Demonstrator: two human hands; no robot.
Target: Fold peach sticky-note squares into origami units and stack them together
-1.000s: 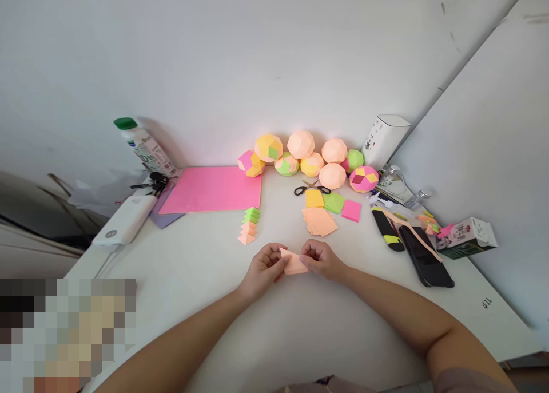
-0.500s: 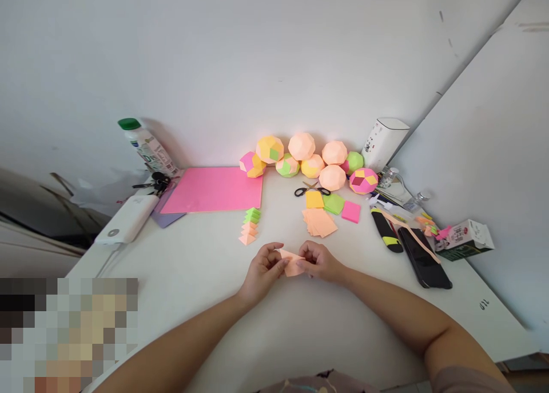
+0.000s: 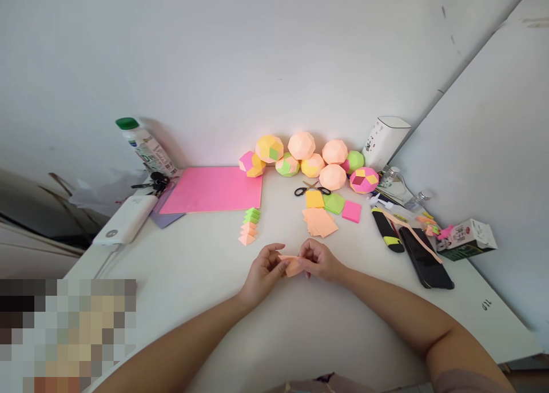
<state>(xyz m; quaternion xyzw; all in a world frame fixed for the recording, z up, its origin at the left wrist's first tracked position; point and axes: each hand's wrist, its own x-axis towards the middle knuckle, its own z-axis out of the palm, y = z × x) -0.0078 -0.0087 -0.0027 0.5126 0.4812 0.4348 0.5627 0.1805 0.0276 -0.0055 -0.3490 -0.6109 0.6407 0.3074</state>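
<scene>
Between my hands, low over the front of the white table, is a peach paper square (image 3: 294, 266), partly folded. My left hand (image 3: 266, 269) is closed on its left side, thumb in front. On its right side my right hand (image 3: 319, 259) pinches it with thumb and fingers. Just beyond lies a fanned stack of peach paper squares (image 3: 321, 222), with yellow (image 3: 314, 199), green (image 3: 333, 203) and pink (image 3: 351, 211) squares behind it. To the left stands a short row of folded green (image 3: 252, 215) and peach (image 3: 247, 236) paper pieces.
Several paper balls (image 3: 302, 146) line the wall, with black-handled scissors (image 3: 313, 189) before them. A pink sheet (image 3: 214, 190), a bottle (image 3: 146, 147) and a white power bank (image 3: 126, 220) occupy the left. A phone (image 3: 426, 257), a utility knife (image 3: 388, 230) and a small carton (image 3: 468, 238) lie right.
The upper edge of the peach paper has folded down further, so it looks narrower. My right fingers have shifted slightly inward along it; both hands stay in nearly the same place.
</scene>
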